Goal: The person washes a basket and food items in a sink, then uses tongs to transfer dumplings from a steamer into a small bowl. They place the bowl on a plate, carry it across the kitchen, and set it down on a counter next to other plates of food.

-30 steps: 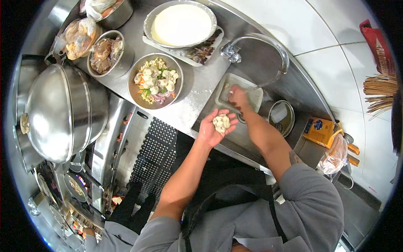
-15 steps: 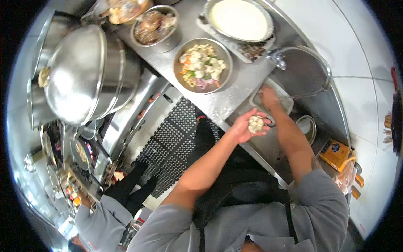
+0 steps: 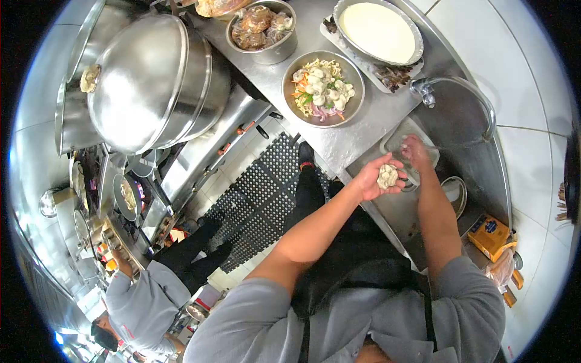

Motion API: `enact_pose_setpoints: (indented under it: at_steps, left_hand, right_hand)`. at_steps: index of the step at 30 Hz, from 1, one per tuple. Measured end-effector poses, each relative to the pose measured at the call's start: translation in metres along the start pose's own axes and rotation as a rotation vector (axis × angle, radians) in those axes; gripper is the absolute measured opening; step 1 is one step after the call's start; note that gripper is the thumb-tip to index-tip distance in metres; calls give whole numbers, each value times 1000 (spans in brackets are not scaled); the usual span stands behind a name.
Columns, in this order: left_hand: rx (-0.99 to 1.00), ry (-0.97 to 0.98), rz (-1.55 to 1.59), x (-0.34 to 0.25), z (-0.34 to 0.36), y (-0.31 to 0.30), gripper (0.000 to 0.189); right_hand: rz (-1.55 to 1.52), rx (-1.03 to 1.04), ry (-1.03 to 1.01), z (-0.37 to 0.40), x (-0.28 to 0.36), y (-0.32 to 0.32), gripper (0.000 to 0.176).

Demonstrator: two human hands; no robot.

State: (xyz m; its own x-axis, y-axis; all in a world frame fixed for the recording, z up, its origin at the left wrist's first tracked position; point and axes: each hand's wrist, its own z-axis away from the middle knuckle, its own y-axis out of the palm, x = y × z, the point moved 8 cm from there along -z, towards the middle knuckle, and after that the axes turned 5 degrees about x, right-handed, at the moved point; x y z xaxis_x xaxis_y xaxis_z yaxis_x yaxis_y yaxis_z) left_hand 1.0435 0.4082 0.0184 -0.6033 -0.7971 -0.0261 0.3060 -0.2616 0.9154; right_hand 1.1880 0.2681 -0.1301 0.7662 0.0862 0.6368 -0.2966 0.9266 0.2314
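Observation:
My left hand (image 3: 380, 176) is cupped palm up over the sink's near edge, holding a pile of pale, wet pieces (image 3: 387, 176). Just beyond it, my right hand (image 3: 415, 152) is over a clear plastic container (image 3: 428, 136) in the sink; its fingers are bent, and what they hold, if anything, is hidden. A steel bowl (image 3: 357, 109) on the counter contains noodles, shredded vegetables, purple onion and similar pale pieces on top.
Behind are a pot of cream-coloured liquid (image 3: 378, 30), a steel container of bagged food (image 3: 266, 55) and a faucet (image 3: 426, 94). A yellow box (image 3: 489, 237) sits at right. At left are a large lidded pot (image 3: 139, 85), pans on a stove (image 3: 127, 196) and a co-worker (image 3: 148, 296).
The view has shifted, so the counter and sink appear further right. My right hand has drawn back slightly within the container, and my left hand still holds the pale pieces.

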Motion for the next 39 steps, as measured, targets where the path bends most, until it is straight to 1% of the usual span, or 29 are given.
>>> enact_pose_setpoints:
  at_steps: [1,2,4,7,8,9,10,12,13,15,16,17,18,19,21,22,24,25,27,28,29,30,31,33,34,36,37,38,39]
  left_hand:
    - [-6,-3,-5,2,2,0,44]
    - [-18,-5,3,4,4,-1,42]
    - [-26,7,4,1,1,-3,40]
    - [-201,64,-23,1,-5,-26,35]
    - [-303,102,-24,-1,-4,-25,31]
    - [-345,125,-47,-3,-9,-26,29]
    - [-346,164,-55,-6,-16,-22,27]
    - [-317,193,-79,-15,-37,2,25]
    - [-292,201,-94,-19,-51,13,23]
    - [-288,356,-252,-36,-71,46,21]
    - [-321,396,-292,-42,-78,64,20]
    - [-274,465,-425,-46,-90,77,19]
    - [-388,496,-740,-52,-95,90,19]
    - [-499,526,-1057,-57,-98,103,19]
    - [-429,730,-1632,-53,-99,141,20]
    - [-373,839,-1916,-47,-99,158,21]
    - [-257,724,-2079,-38,-109,165,20]
    - [-198,666,-2157,-34,-112,168,21]
    - [-178,632,-2182,-31,-106,178,21]
    - [-183,606,-2194,-30,-104,183,19]
    - [-191,579,-2206,-30,-103,184,18]
    - [-85,621,-2221,-27,-112,173,17]
    - [-51,675,-2221,-27,-108,177,17]
    - [11,776,-2220,-25,-94,180,17]
    - [-43,809,-1979,-35,-89,173,17]
    - [-138,842,-1491,-50,-85,150,18]
    - [-211,724,-1271,-53,-91,134,19]
    - [-278,603,-1049,-51,-95,116,20]
    - [-339,482,-823,-45,-98,101,21]
  right_hand:
    - [-321,126,-60,12,-4,4,25]
    - [-424,165,-63,29,-5,13,22]
    - [-617,259,-86,57,14,37,16]
    - [-697,314,-145,70,33,45,12]
    - [-669,295,-112,73,41,48,9]
    - [-623,317,-133,76,52,50,9]
    - [-574,335,-151,81,59,50,10]
    - [-498,331,-140,97,73,49,24]
    - [-504,283,-166,104,76,43,25]
    - [-518,196,-217,110,79,32,27]
    - [-601,174,-198,111,75,30,27]
    - [-686,154,-176,111,69,29,28]
    - [-772,137,-154,114,67,33,29]
    - [-843,103,-194,114,70,34,29]
    - [-990,35,-260,116,77,41,30]
    - [-1007,27,-264,119,81,43,31]
    - [-1038,19,-276,126,92,45,31]
    - [-1036,-20,-269,129,95,46,32]
    - [-1026,-95,-248,136,103,49,32]
    - [-1015,-106,-303,143,107,52,32]
    - [-1032,2,-303,133,103,51,32]
    - [-1043,113,-305,112,95,46,31]
    - [-1051,228,-305,101,93,45,31]
    - [-1002,158,-320,124,99,46,26]
    - [-978,121,-328,135,102,46,25]
    - [-927,109,-258,120,91,37,24]
    - [-899,102,-226,109,85,30,24]
    - [-855,254,-217,116,95,40,21]
    - [-730,95,-207,120,93,34,22]
